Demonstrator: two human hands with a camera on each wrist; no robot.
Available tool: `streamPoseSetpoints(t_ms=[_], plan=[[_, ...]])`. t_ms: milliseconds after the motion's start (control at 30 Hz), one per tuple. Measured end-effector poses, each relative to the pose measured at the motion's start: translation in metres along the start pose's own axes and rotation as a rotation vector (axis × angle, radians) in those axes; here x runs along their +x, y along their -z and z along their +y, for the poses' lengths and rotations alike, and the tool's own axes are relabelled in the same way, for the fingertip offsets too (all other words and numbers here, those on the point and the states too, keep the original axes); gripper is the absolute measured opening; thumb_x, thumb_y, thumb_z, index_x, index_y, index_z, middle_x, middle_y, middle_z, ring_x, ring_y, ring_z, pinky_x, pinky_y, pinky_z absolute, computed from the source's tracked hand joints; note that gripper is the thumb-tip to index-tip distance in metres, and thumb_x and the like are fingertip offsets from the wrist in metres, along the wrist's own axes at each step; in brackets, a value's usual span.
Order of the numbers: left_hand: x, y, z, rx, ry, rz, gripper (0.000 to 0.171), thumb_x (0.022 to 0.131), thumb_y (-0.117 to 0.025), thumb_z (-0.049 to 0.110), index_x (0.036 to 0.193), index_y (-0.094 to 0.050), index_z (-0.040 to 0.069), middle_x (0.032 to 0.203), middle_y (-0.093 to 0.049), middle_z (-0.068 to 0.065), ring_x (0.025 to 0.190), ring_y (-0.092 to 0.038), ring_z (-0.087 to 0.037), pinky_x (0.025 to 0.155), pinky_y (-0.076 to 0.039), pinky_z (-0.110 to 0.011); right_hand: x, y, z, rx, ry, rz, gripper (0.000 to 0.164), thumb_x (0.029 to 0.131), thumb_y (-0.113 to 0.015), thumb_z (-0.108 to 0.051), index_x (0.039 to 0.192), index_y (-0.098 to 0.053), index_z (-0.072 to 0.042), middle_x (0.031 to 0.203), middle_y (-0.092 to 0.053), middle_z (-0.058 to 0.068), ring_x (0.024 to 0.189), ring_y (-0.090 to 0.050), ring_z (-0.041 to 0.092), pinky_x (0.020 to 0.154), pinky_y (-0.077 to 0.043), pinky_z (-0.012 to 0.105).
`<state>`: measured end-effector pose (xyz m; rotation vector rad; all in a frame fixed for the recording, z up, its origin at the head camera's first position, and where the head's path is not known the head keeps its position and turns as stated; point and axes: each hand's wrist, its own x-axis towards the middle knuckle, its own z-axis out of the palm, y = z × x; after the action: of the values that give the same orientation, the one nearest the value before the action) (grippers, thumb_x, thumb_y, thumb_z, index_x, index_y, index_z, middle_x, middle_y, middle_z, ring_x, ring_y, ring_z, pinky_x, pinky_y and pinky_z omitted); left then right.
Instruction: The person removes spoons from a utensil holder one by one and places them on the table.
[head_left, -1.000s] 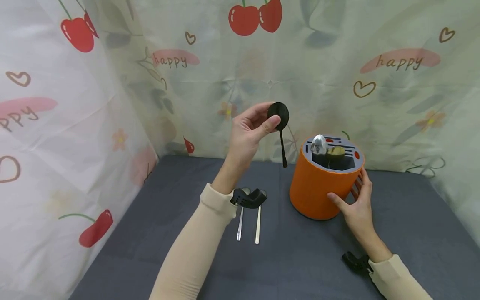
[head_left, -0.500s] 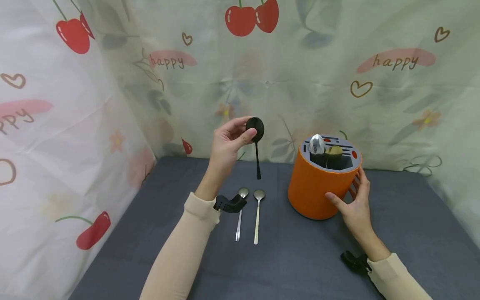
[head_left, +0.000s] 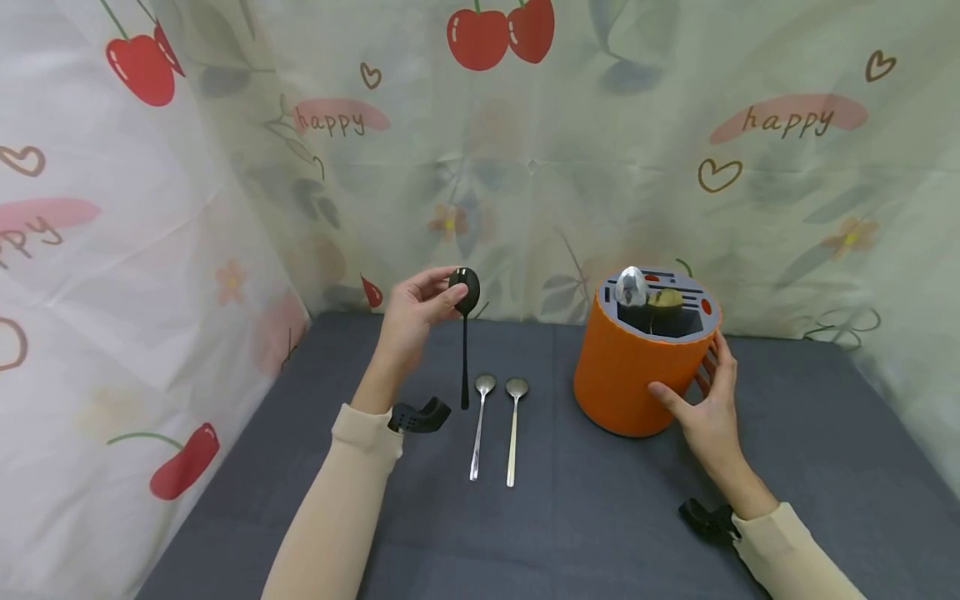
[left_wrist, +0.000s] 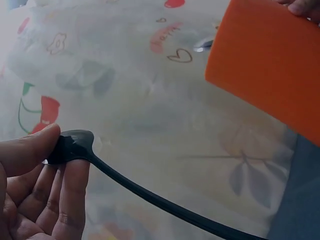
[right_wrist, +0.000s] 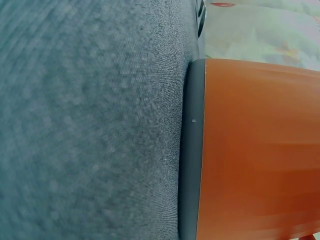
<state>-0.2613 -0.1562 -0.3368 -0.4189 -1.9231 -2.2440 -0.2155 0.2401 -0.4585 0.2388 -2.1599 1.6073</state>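
My left hand (head_left: pixel 416 312) pinches a black spoon (head_left: pixel 465 333) by its bowl between thumb and fingers, its long handle hanging straight down. The handle's tip is just left of a silver spoon (head_left: pixel 481 425) on the table; a gold-toned spoon (head_left: pixel 513 433) lies parallel to its right. My right hand (head_left: pixel 708 408) grips the right side of an orange cylindrical utensil holder (head_left: pixel 630 375), thumb in front and fingers behind. Out of its grey slotted top stick a shiny silver spoon bowl (head_left: pixel 632 287) and a gold one (head_left: pixel 666 298). In the left wrist view, the black spoon's bowl (left_wrist: pixel 77 142) shows at the fingertips.
A dark grey cloth (head_left: pixel 570 525) covers the table. Patterned fabric with cherries and "happy" lettering hangs as a back wall (head_left: pixel 600 192) and a left wall (head_left: pixel 165 292).
My left hand has moved left and down with the black spoon, away from the utensil holder, uncovering the two spoons on the table. The right hand has stayed on the holder.
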Motion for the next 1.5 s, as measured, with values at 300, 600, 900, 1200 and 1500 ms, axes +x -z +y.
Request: streamPoseSetpoints(t_ms=[300, 600, 900, 1200, 1500], plan=[[-0.002, 0.024, -0.023, 0.031, 0.12, -0.005, 0.037, 0.101, -0.069, 0.005, 0.136, -0.063, -0.007, 0.097, -0.069, 0.0, 0.085, -0.069, -0.012, 0.077, -0.06, -0.028, 0.001, 0.0, 0.0, -0.006, 0.011, 0.005, 0.104, 0.094, -0.078, -0.009, 0.167, -0.009, -0.035, 0.168, -0.013, -0.003, 0.152, -0.025, 0.029, 0.125, -0.024, 0.036], [-0.002, 0.042, -0.049, 0.115, 0.24, -0.016, 0.041, 0.102, -0.07, 0.01, 0.14, -0.063, -0.002, 0.094, -0.072, 0.002, 0.085, -0.071, -0.01, 0.077, -0.061, -0.026, 0.0, -0.001, 0.0, -0.01, 0.003, 0.005, 0.102, 0.095, -0.078, -0.01, 0.167, -0.009, -0.035, 0.168, -0.014, -0.002, 0.152, -0.025, 0.029, 0.125, -0.024, 0.036], [-0.002, 0.052, -0.074, 0.129, 0.289, -0.012, 0.042, 0.102, -0.07, 0.012, 0.141, -0.063, -0.001, 0.097, -0.072, 0.001, 0.093, -0.069, -0.012, 0.081, -0.061, -0.029, -0.002, -0.001, -0.001, -0.01, -0.002, 0.004, 0.102, 0.095, -0.078, -0.011, 0.167, -0.009, -0.035, 0.168, -0.014, -0.003, 0.152, -0.025, 0.028, 0.125, -0.024, 0.038], [0.004, 0.052, -0.094, 0.142, 0.364, -0.025, 0.042, 0.103, -0.069, 0.012, 0.142, -0.062, 0.0, 0.098, -0.072, 0.002, 0.093, -0.068, -0.011, 0.093, -0.06, -0.04, -0.002, 0.0, 0.0, -0.013, -0.01, 0.006, 0.102, 0.095, -0.078, -0.012, 0.167, -0.009, -0.035, 0.168, -0.014, -0.003, 0.152, -0.024, 0.029, 0.126, -0.022, 0.041], [0.006, 0.054, -0.117, 0.151, 0.43, -0.025, 0.04, 0.104, -0.066, 0.01, 0.142, -0.061, -0.003, 0.101, -0.07, 0.0, 0.087, -0.066, -0.009, 0.077, -0.059, -0.022, -0.001, 0.0, 0.0, -0.019, -0.014, 0.006, 0.101, 0.096, -0.077, -0.013, 0.167, -0.008, -0.034, 0.168, -0.014, -0.001, 0.152, -0.024, 0.03, 0.126, -0.022, 0.037]])
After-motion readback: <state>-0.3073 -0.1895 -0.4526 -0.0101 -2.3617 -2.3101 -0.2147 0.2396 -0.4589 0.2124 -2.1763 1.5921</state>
